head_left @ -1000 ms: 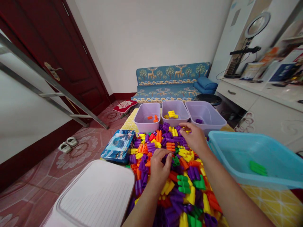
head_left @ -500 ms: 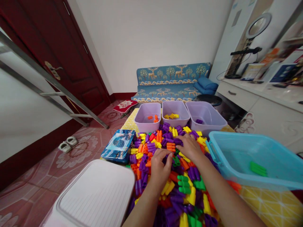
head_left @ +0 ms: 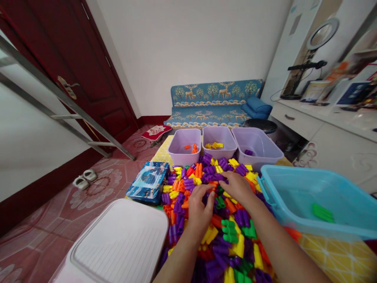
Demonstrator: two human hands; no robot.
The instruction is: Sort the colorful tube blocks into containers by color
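Observation:
A heap of plastic tube blocks in purple, yellow, orange and green covers the yellow table. My left hand rests on the middle of the heap with its fingers curled down among purple blocks; what they grip is hidden. My right hand lies just to its right, fingers stretched flat over orange and purple blocks. Beyond the heap stand three lilac bins: the left bin holds orange blocks, the middle bin yellow ones, the right bin a purple one.
A light blue tub with a green block stands at the right. A white lid lies front left, with a blue picture box behind it. Beyond are a sofa, a metal ladder and a white cabinet.
My right hand has drawn back from the middle bin to the heap's centre and now lies next to my left hand. The left hand has barely moved.

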